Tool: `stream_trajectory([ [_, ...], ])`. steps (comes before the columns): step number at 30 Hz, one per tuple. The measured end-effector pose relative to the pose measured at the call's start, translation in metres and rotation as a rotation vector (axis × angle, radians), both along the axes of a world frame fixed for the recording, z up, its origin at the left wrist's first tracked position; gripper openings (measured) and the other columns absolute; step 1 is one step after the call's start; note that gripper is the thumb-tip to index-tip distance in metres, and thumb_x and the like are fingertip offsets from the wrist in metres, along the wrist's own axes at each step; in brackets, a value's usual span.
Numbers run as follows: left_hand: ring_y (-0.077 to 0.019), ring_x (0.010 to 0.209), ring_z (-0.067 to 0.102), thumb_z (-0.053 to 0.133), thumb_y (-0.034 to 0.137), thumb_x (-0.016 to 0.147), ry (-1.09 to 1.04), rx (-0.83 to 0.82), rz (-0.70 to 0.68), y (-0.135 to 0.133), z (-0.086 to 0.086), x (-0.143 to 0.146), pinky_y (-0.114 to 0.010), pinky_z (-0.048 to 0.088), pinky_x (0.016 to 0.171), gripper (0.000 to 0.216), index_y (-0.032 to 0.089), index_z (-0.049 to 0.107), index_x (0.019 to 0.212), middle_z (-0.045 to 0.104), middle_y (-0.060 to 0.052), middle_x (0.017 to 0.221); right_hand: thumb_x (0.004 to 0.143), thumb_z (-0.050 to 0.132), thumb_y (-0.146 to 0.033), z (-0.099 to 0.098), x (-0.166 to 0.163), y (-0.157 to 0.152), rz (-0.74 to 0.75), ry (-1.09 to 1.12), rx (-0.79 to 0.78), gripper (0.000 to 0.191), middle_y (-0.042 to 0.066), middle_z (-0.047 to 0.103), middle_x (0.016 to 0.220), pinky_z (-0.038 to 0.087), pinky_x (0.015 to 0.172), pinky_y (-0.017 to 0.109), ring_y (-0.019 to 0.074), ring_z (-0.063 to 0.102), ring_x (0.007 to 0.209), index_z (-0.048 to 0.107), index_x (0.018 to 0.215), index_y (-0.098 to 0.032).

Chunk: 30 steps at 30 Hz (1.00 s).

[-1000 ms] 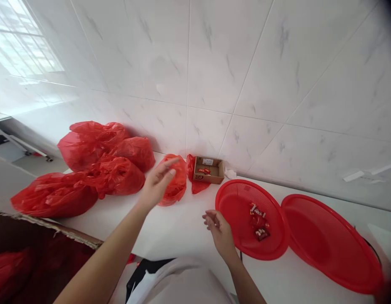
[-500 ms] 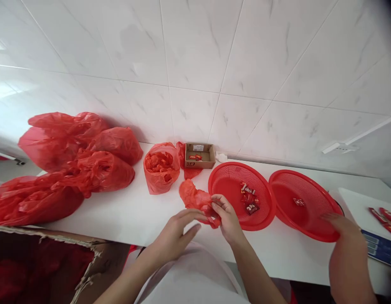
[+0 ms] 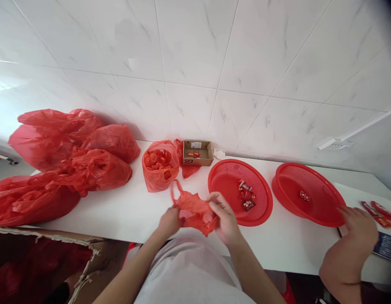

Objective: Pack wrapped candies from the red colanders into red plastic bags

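Between my two hands, above the front of the white table, stretches a small red plastic bag (image 3: 195,207) with a loop handle sticking up at its left. My left hand (image 3: 170,221) is closed on its left side, and my right hand (image 3: 225,217) pinches its right side. Just right of my right hand stands a red mesh basket (image 3: 265,211) with several small wrapped snacks (image 3: 246,196) in it. Behind the held bag, an upright red bag (image 3: 159,179) is filled with crumpled red plastic.
A small cardboard box (image 3: 198,161) with red packets stands by the wall. Bulging red bags (image 3: 100,169) cover the table's left. A large carton (image 3: 87,270) is at lower left. Another person's hand (image 3: 359,223) grips a second red basket (image 3: 309,169) beside a scale (image 3: 386,245).
My left hand has closed on the bag, which is now spread out between both hands. The other person's hand has tilted and shifted the right basket away from the middle one.
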<state>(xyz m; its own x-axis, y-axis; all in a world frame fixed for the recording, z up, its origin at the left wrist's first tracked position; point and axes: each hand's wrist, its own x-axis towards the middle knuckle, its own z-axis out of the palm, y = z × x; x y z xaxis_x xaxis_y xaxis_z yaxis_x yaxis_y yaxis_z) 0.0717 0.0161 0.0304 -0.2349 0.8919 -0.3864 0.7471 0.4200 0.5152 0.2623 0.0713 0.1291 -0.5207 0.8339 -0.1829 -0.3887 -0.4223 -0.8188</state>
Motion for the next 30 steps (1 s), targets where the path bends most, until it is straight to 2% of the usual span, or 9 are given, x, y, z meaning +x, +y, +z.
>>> stream_trajectory([
  [6,-0.0270,0.101,0.065,0.055,0.025,0.083,0.018,0.046,0.136,-0.012,-0.005,-0.060,-0.038,0.050,0.085,0.022,0.027,0.073,0.095,0.068,-0.006,0.115,0.076,0.073,-0.029,0.004,0.037,0.030,-0.281,0.033,-0.167,0.021,-0.004,0.056,0.073,0.044,0.059,0.022,0.0104,0.054,0.063,0.056,0.089,-0.026],
  [10,-0.0273,0.131,0.045,0.056,0.019,0.079,-0.019,0.215,0.102,-0.027,0.006,-0.049,-0.040,0.036,0.107,0.036,0.030,0.070,0.111,0.048,-0.003,0.143,0.077,0.072,-0.031,-0.010,0.030,0.024,-0.220,-0.056,-0.158,0.021,-0.005,0.055,0.067,0.042,0.056,0.019,0.0090,0.051,0.058,0.058,0.091,-0.025],
  [12,-0.0239,0.120,0.055,0.056,0.023,0.080,-0.085,0.239,0.079,-0.028,0.009,-0.039,-0.037,0.042,0.102,0.038,0.029,0.067,0.115,0.059,-0.004,0.131,0.078,0.070,-0.034,-0.019,0.026,0.023,-0.099,-0.094,-0.141,0.022,-0.004,0.058,0.072,0.045,0.060,0.021,0.0105,0.054,0.062,0.057,0.092,-0.025],
  [14,-0.0212,0.098,0.065,0.055,0.030,0.082,-0.152,0.229,0.084,-0.027,0.010,-0.033,-0.033,0.050,0.089,0.033,0.025,0.067,0.112,0.070,-0.004,0.107,0.082,0.062,-0.041,-0.032,0.032,0.031,0.015,-0.278,-0.060,0.024,0.000,0.062,0.084,0.048,0.067,0.026,0.0141,0.060,0.072,0.056,0.100,-0.026],
  [16,-0.0187,0.081,0.067,0.051,0.038,0.085,-0.200,0.211,0.110,-0.025,0.011,-0.031,-0.030,0.053,0.077,0.033,0.022,0.066,0.110,0.071,-0.003,0.094,0.089,0.049,-0.045,-0.050,0.052,0.047,0.036,-0.667,0.072,0.032,0.004,0.064,0.099,0.050,0.076,0.031,0.0189,0.063,0.086,0.054,0.114,-0.026],
  [18,-0.0161,0.068,0.064,0.047,0.044,0.087,-0.224,0.195,0.130,-0.024,0.013,-0.031,-0.029,0.053,0.069,0.038,0.021,0.063,0.113,0.069,-0.003,0.093,0.091,0.042,-0.043,-0.072,0.082,0.068,-0.037,-1.088,0.146,0.039,0.011,0.060,0.116,0.046,0.088,0.038,0.0242,0.060,0.103,0.050,0.124,-0.023],
  [21,-0.0128,0.056,0.056,0.047,0.047,0.086,-0.216,0.163,0.123,-0.026,0.012,-0.028,-0.031,0.052,0.063,0.046,0.021,0.056,0.123,0.065,-0.005,0.103,0.081,0.059,-0.034,-0.104,0.123,0.095,-0.072,-1.346,0.108,0.054,0.022,0.042,0.138,0.034,0.101,0.048,0.0356,0.047,0.124,0.048,0.130,-0.016],
  [27,-0.0195,0.072,0.062,0.041,0.046,0.089,-0.053,0.112,0.104,-0.035,-0.001,-0.015,-0.042,0.053,0.077,0.058,0.018,0.042,0.140,0.049,-0.016,0.124,0.079,0.065,-0.039,-0.150,0.127,0.121,-0.021,-1.573,0.034,0.084,0.025,0.000,0.155,0.032,0.101,0.050,0.0417,0.040,0.131,0.024,0.149,-0.022],
  [30,-0.0288,0.102,0.060,0.041,0.041,0.090,0.093,0.155,0.047,-0.039,-0.009,-0.019,-0.047,0.048,0.089,0.045,0.022,0.060,0.126,0.044,-0.017,0.130,0.081,0.063,-0.039,-0.159,0.118,0.125,-0.036,-1.594,0.030,0.075,0.028,0.008,0.152,0.036,0.097,0.048,0.0393,0.049,0.123,0.031,0.146,-0.020],
])
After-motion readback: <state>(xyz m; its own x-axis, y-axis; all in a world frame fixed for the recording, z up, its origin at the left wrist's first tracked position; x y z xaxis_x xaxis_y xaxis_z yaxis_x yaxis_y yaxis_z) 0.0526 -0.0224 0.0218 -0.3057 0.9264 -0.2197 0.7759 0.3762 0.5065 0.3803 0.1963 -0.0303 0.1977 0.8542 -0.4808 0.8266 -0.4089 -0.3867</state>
